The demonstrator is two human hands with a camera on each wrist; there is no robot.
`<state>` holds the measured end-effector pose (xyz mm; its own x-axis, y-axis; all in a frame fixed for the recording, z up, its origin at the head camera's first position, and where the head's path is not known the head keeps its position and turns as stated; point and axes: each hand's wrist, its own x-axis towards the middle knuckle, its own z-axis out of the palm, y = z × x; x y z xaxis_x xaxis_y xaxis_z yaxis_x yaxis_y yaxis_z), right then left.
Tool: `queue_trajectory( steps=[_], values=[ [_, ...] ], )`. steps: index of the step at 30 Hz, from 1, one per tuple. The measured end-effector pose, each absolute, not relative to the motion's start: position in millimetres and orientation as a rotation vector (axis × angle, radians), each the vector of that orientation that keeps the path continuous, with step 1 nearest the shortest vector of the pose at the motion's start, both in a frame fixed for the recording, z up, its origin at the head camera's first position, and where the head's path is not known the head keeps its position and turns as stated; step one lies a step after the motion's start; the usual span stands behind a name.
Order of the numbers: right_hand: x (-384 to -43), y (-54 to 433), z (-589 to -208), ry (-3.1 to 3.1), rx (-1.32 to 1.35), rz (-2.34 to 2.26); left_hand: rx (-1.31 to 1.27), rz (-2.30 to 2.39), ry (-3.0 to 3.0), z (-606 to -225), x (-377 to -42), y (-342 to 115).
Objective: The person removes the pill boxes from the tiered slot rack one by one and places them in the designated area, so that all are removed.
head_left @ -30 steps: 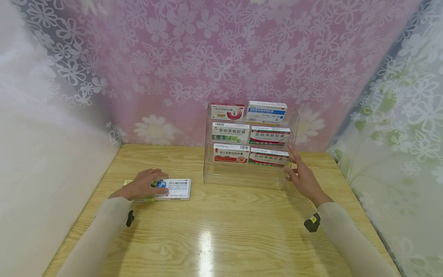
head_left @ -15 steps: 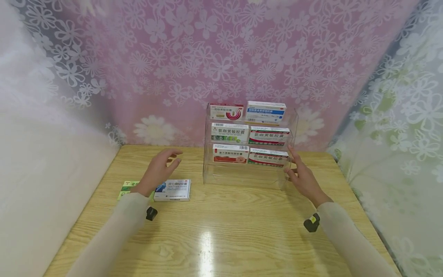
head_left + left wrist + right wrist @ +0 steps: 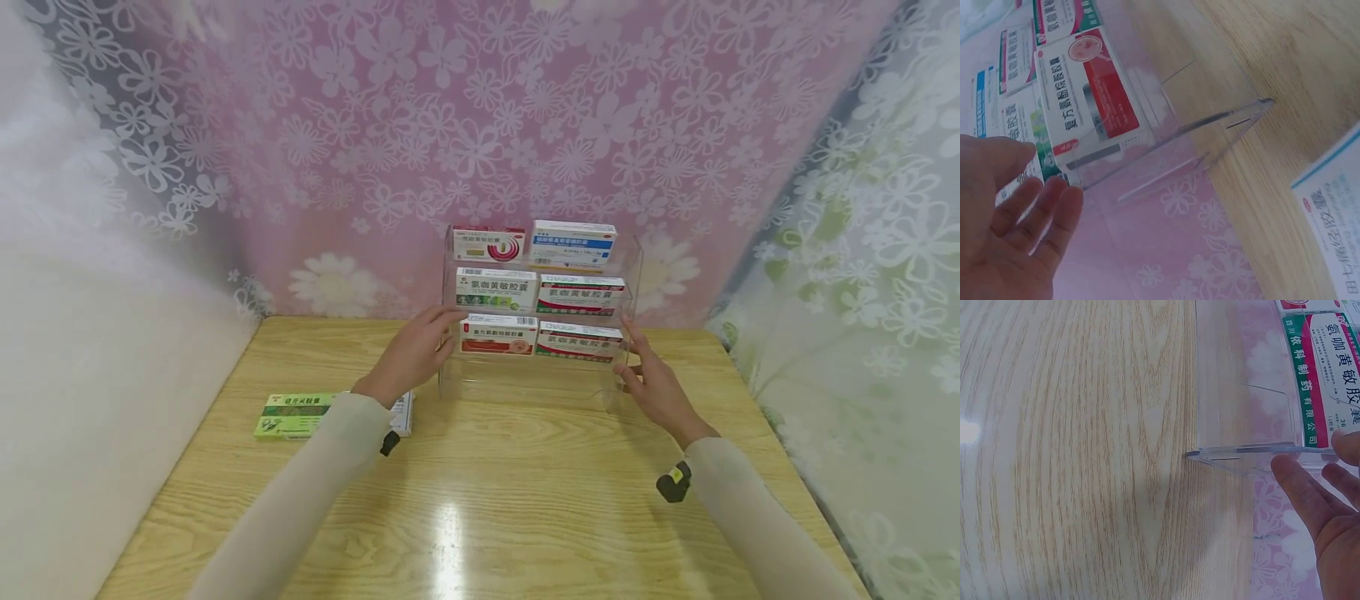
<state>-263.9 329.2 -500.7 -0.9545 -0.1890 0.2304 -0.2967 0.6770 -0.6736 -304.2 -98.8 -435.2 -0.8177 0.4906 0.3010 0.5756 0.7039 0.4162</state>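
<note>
A clear acrylic display rack (image 3: 525,379) stands at the back of the table, bearing several medicine boxes in tiers. My left hand (image 3: 411,354) is at the rack's left side, its fingers loosely bent near a red-and-white medicine box (image 3: 1088,94); whether they touch the rack cannot be told. At the right side, my right hand (image 3: 662,396) holds the rack's side panel between thumb and finger. A red-and-green medicine box (image 3: 1325,378) sits beside that hand. A green medicine box (image 3: 292,415) and a white-and-blue medicine box (image 3: 1335,206) lie on the table, the latter partly hidden by my left arm.
The wooden table (image 3: 525,508) extends towards me in front of the rack. A pink flowered backdrop (image 3: 480,125) rises close behind it. Pale curtains flank the table on the left (image 3: 112,275) and right (image 3: 862,333).
My left hand has left the two boxes on the table and moved right and away from me to the rack's left side. My right hand has stayed on the rack's right side.
</note>
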Motion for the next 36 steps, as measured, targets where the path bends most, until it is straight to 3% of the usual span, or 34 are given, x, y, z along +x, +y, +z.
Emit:
queue_trajectory(
  steps=[22, 36],
  values=[
    [-266.9, 332.1, -503.5, -2.769, 0.378, 1.096, -0.756, -0.489, -2.677, -448.2, -319.7, -73.1],
    [-263.8, 329.6, -501.1, -2.769, 0.384, 1.088, -0.828, -1.231, -2.503, -418.6, -318.6, -118.7]
  ],
)
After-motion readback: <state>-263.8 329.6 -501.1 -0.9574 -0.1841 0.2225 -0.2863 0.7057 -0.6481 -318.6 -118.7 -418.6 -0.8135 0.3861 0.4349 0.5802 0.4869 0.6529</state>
